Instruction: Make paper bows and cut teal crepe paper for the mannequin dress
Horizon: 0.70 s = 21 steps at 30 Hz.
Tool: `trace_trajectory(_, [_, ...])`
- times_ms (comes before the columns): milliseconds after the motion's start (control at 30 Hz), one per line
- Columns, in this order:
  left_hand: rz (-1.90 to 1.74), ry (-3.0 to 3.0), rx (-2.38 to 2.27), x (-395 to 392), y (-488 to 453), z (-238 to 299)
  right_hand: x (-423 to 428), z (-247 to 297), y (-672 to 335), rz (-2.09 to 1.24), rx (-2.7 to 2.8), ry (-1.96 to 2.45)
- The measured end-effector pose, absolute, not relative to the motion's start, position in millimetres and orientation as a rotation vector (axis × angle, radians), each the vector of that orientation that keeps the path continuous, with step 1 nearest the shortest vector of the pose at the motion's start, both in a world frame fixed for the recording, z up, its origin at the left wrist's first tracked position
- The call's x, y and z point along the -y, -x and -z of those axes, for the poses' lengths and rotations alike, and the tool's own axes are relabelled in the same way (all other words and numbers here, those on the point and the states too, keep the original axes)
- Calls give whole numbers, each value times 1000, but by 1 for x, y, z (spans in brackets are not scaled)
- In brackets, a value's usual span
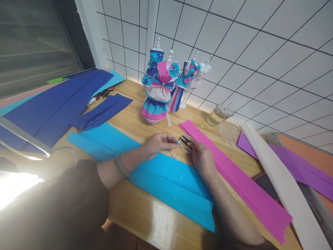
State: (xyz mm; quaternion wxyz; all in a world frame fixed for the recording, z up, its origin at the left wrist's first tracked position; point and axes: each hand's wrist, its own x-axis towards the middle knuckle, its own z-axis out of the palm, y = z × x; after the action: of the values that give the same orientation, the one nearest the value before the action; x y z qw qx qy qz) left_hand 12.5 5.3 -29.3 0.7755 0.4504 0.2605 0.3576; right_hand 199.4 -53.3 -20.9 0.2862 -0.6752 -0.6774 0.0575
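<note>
In the middle of the table, my left hand point(160, 144) pinches a small blue-and-white piece point(177, 142) between thumb and fingertips. My right hand point(204, 159) is closed around small dark-jawed pliers point(185, 140), whose parted jaws point at that piece without clearly touching it. A pale ring point(182, 148), perhaps a coil of wire, shows behind the pliers, partly hidden by my right hand. Below both hands lies a long sheet of bright blue crepe paper point(166, 180). A thin pale strand hangs beneath my left fingers.
Several small dress forms, including one in a pink-and-blue ruffled dress point(157, 100), stand by the tiled wall. Pink paper point(249, 180), white paper point(286, 187) and purple paper point(299, 163) lie right; dark blue paper point(57, 100) lies left. A lidded cup point(218, 114) holds liquid.
</note>
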Motion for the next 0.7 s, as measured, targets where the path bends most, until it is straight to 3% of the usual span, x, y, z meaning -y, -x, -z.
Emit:
trace_trajectory(133, [-802,-1002,-584,-6,-12,29,59,5,-187,-701,1366,1595])
trace_trajectory(233, [-819,-1044,-565,-5,-12,28,66,-8,-175,-921,1265,1449])
trace_trajectory(700, [-788,-1407,-543,4,-15,31,71,-11,-166,-829,1508,1552])
